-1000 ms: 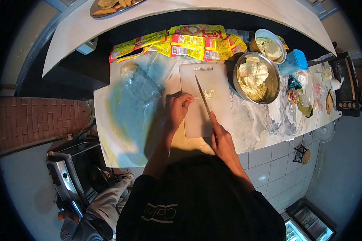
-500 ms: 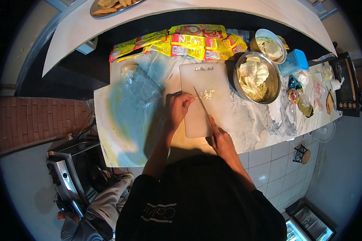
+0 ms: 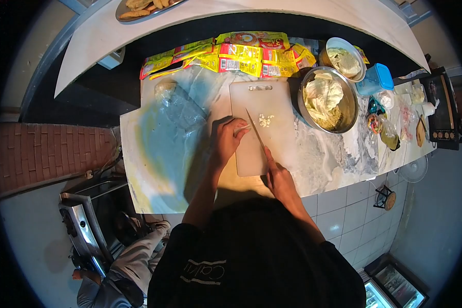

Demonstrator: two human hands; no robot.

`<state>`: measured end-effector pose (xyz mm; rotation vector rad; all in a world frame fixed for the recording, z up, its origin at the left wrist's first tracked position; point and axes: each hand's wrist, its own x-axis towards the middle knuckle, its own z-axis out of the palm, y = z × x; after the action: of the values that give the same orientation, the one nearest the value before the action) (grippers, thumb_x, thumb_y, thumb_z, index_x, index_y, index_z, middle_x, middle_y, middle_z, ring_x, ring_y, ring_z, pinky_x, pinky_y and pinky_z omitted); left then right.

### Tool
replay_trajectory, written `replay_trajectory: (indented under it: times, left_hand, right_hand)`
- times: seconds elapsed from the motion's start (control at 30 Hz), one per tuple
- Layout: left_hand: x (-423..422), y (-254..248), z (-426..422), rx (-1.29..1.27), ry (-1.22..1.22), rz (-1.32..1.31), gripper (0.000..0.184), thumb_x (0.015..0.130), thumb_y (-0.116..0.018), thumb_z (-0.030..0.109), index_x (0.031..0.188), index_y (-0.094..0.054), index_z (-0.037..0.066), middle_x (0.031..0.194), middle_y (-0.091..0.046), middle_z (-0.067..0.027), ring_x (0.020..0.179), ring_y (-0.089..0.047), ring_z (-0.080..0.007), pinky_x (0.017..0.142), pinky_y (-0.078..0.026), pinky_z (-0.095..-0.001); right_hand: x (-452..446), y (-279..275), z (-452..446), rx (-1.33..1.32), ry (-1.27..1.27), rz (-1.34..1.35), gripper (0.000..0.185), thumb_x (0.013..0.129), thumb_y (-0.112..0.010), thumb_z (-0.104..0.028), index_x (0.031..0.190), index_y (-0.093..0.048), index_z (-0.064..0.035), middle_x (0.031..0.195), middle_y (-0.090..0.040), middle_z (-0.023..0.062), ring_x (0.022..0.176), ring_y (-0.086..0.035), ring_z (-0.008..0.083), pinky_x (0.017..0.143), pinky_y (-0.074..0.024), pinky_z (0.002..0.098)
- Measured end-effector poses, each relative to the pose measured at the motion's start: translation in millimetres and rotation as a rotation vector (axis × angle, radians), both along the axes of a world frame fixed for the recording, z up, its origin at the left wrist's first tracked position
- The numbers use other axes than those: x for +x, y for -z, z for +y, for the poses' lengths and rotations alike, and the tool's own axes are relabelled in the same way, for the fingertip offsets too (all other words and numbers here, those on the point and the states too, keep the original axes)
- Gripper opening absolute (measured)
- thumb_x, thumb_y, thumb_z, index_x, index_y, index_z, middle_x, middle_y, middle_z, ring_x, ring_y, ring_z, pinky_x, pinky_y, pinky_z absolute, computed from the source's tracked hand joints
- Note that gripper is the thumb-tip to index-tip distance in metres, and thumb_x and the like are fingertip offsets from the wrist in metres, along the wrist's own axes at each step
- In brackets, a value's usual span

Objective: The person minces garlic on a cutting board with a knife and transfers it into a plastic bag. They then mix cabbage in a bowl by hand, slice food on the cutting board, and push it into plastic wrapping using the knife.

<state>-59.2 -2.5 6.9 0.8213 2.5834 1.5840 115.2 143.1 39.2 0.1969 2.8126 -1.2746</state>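
Note:
My right hand [image 3: 282, 180] is wrapped around the handle of a long knife [image 3: 255, 130], whose blade points away from me across the white cutting board [image 3: 251, 159]. Over the board's left edge, my left hand [image 3: 230, 137] is closed in a pinch, and a small pale piece [image 3: 244, 127] shows at its fingertips beside the blade. The piece looks like the chopped white bits, perhaps garlic [image 3: 265, 120], heaped just right of the knife. Its exact kind is too small to tell.
A metal bowl with cabbage leaves [image 3: 323, 95] stands right of the board, near another bowl [image 3: 344, 59] and a blue-lidded container [image 3: 377, 78]. Yellow noodle packets [image 3: 241, 59] line the back. A clear plastic bag [image 3: 179, 105] lies left. Another person's legs [image 3: 138, 262] show at lower left.
The pale piece at my left fingertips shows more clearly now. My right hand and the knife have shifted slightly to the left, and the blade still lies over the board.

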Motion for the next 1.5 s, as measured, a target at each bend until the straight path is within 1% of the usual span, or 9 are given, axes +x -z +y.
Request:
replay_trajectory:
  times: [0.07, 0.2, 0.3, 0.57, 0.73, 0.9, 1.13, 1.23, 1.5]
  left_hand:
    - [2, 1, -2, -0.005, -0.014, -0.031, 0.017, 0.076, -0.078, -0.001, 0.09, -0.07, 0.001, 0.086, -0.071, -0.0127, 0.077, -0.069, -0.0276, 0.07, -0.054, -0.0343]
    - [-4, 9, -11, 0.031, 0.08, 0.09, 0.02, 0.077, -0.079, -0.001, 0.095, -0.071, 0.001, 0.088, -0.069, -0.0114, 0.073, -0.066, -0.0226, 0.064, -0.054, -0.0323]
    - [3, -3, -9, 0.009, 0.014, 0.031, 0.022, 0.075, -0.08, 0.0, 0.096, -0.071, 0.0, 0.09, -0.068, -0.0107, 0.072, -0.065, -0.0208, 0.063, -0.054, -0.0315]
    - [8, 4, -11, -0.027, -0.044, -0.049, 0.028, 0.074, -0.081, -0.001, 0.1, -0.07, 0.0, 0.091, -0.066, -0.0106, 0.072, -0.065, -0.0208, 0.064, -0.055, -0.0305]
    - [9, 22, -11, 0.123, -0.078, -0.116, 0.026, 0.073, -0.081, -0.004, 0.097, -0.071, 0.0, 0.09, -0.065, -0.0112, 0.073, -0.066, -0.021, 0.065, -0.055, -0.0306]
    - [9, -17, -14, -0.044, -0.068, -0.021, 0.01, 0.079, -0.075, -0.005, 0.088, -0.073, -0.001, 0.093, -0.067, -0.0122, 0.071, -0.067, -0.0205, 0.062, -0.056, -0.0286]
    - [5, 8, -10, 0.006, -0.078, -0.052, 0.009, 0.079, -0.074, -0.005, 0.086, -0.075, 0.0, 0.092, -0.067, -0.0113, 0.074, -0.067, -0.0219, 0.061, -0.054, -0.0322]
    - [3, 9, -7, -0.09, -0.026, 0.097, 0.014, 0.077, -0.077, -0.002, 0.09, -0.076, 0.003, 0.092, -0.069, -0.0111, 0.075, -0.068, -0.0235, 0.062, -0.056, -0.0297]
    - [7, -14, -22, -0.06, -0.077, -0.179, 0.018, 0.08, -0.077, 0.002, 0.098, -0.075, 0.003, 0.098, -0.068, -0.012, 0.081, -0.068, -0.0228, 0.063, -0.057, -0.0313]
  right_hand:
    - [3, 9, -4, 0.125, -0.004, -0.059, 0.082, 0.081, -0.056, 0.009, 0.156, -0.027, -0.0071, 0.082, -0.063, 0.0254, 0.07, -0.063, 0.0412, 0.067, -0.0502, 0.0494]
    - [1, 6, 1, 0.103, -0.007, -0.041, 0.083, 0.081, -0.057, 0.009, 0.156, -0.027, -0.0075, 0.083, -0.063, 0.0255, 0.069, -0.063, 0.0415, 0.067, -0.0501, 0.0492]
    - [2, 1, 6, 0.083, -0.038, -0.064, 0.082, 0.081, -0.056, 0.009, 0.156, -0.026, -0.0078, 0.083, -0.063, 0.0249, 0.069, -0.062, 0.0412, 0.067, -0.0504, 0.0483]
    - [-6, -37, 8, 0.021, -0.033, 0.024, 0.083, 0.08, -0.056, 0.012, 0.156, -0.03, -0.0103, 0.082, -0.063, 0.0217, 0.068, -0.062, 0.0378, 0.069, -0.0507, 0.0461]
    - [-5, -6, 4, 0.038, -0.06, 0.017, 0.081, 0.081, -0.058, 0.01, 0.155, -0.031, -0.0102, 0.084, -0.063, 0.0227, 0.07, -0.063, 0.0386, 0.068, -0.0508, 0.0467]
    - [1, -2, 0, 0.109, -0.071, -0.016, 0.08, 0.082, -0.059, 0.007, 0.155, -0.03, -0.0079, 0.083, -0.062, 0.0236, 0.071, -0.063, 0.0396, 0.067, -0.0507, 0.0476]
    - [2, -13, 9, 0.08, -0.077, -0.033, 0.081, 0.081, -0.056, 0.01, 0.155, -0.03, -0.0086, 0.084, -0.063, 0.0241, 0.071, -0.063, 0.04, 0.069, -0.051, 0.0468]
    - [-3, -32, 11, 0.058, -0.051, -0.066, 0.081, 0.081, -0.057, 0.009, 0.155, -0.029, -0.009, 0.087, -0.063, 0.0269, 0.074, -0.063, 0.0425, 0.07, -0.0513, 0.0486]
    - [-7, -26, 7, -0.004, -0.066, 0.026, 0.079, 0.083, -0.059, 0.005, 0.154, -0.029, -0.0077, 0.09, -0.064, 0.0284, 0.076, -0.063, 0.0453, 0.069, -0.0516, 0.0511]
